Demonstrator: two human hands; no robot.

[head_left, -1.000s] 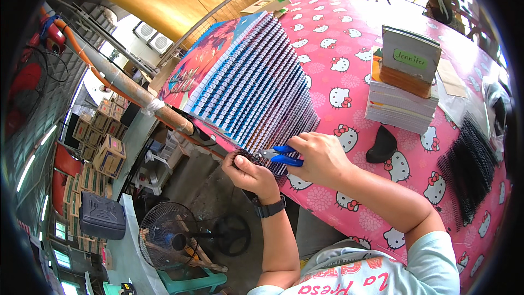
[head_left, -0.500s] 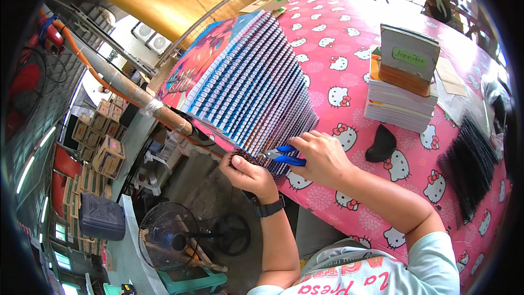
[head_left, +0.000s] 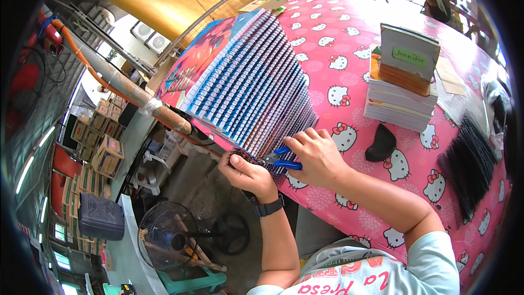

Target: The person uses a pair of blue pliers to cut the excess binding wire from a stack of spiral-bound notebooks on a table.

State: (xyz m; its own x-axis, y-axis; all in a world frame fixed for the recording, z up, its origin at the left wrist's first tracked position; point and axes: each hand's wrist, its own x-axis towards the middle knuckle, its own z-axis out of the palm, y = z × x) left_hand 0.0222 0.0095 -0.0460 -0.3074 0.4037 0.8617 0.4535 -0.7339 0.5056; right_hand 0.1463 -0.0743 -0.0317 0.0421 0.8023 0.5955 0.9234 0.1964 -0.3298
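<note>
A long fanned row of spiral-bound notebooks [head_left: 248, 87] lies overlapped on a pink table [head_left: 349, 49] with a cat print. My right hand [head_left: 316, 155] grips blue-handled pliers [head_left: 279, 158] at the near end of the row. My left hand [head_left: 248, 175] pinches the black spiral of the nearest notebook [head_left: 240, 155] at the table edge, right beside the plier jaws. A dark watch [head_left: 268, 206] sits on my left wrist.
A stack of notebooks [head_left: 401, 87] with one standing upright on top is at the right. A black pouch [head_left: 380, 143] lies near it, and a bundle of black spiral coils [head_left: 469, 166] sits further right. Below the table stand a floor fan [head_left: 164, 235] and stacked cartons [head_left: 101, 142].
Both hands stay at the near end of the row; the pliers and left fingers have shifted only slightly along the spiral.
</note>
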